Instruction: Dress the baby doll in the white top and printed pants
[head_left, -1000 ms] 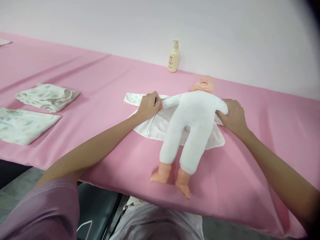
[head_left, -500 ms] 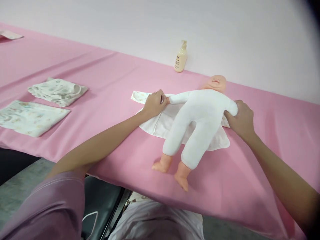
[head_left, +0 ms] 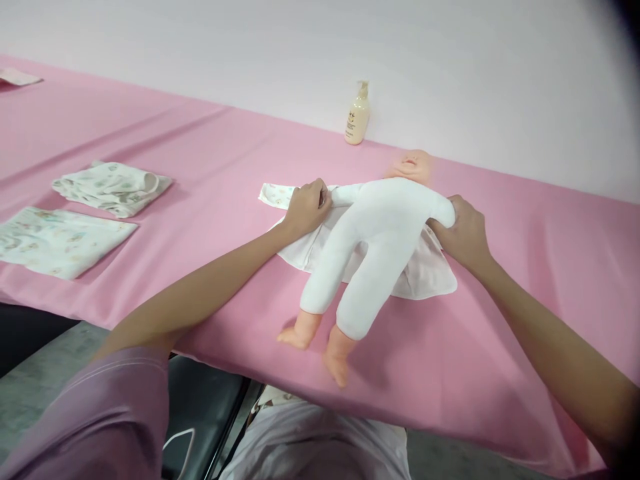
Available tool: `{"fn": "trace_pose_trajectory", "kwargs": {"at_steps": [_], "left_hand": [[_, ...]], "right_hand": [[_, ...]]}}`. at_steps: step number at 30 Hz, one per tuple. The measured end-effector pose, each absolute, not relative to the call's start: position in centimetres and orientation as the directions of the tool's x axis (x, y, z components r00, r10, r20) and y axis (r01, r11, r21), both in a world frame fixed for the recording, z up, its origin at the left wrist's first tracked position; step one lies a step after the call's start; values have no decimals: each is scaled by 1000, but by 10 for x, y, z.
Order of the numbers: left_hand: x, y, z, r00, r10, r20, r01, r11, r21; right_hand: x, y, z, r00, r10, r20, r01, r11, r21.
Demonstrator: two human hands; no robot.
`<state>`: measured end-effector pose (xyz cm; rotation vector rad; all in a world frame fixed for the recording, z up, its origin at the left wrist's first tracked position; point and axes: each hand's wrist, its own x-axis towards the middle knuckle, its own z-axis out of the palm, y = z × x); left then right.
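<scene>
A baby doll (head_left: 375, 240) with a white cloth body and bare peach feet lies on its back on the pink table (head_left: 210, 153). Under it is spread a small white garment (head_left: 425, 277) with a printed sleeve sticking out to the left. My left hand (head_left: 307, 208) is closed around the end of the doll's arm at that sleeve. My right hand (head_left: 463, 233) is closed on the doll's other arm at the garment's right side. The doll's legs point toward me and slant to the left.
Two folded printed baby cloths (head_left: 113, 187) (head_left: 55, 240) lie on the table at the left. A cream pump bottle (head_left: 357, 115) stands by the white wall behind the doll. A dark chair (head_left: 200, 413) shows below the table's front edge.
The doll's legs have swung to the left while both hands keep their hold on its arms. The camera has shifted slightly.
</scene>
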<state>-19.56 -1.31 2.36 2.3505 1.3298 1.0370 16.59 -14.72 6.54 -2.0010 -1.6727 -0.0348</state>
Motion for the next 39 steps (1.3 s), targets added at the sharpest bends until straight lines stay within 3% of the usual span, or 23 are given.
{"fn": "trace_pose_trajectory", "kwargs": {"at_steps": [15,26,30,35,39], "left_hand": [[-189,4,26,347,788,509,569,-609,554],[-202,24,40,441,766,469,495,-643,584],[-205,27,41,451,775,443,540,-632,555],[-209,32,30,402,737,543,617,-657,434],[-220,39,23,397,799,451,665,-589,459]], "right_hand": [[146,-111,55,97,907,409,928,66,-366],[134,-87,58,-2,928,372,897,166,-409],[129,-81,56,-33,934,357,903,180,-389],[126,-81,57,-52,944,325,921,171,-350],[123,-89,59,-80,956,281,937,169,-305]]}}
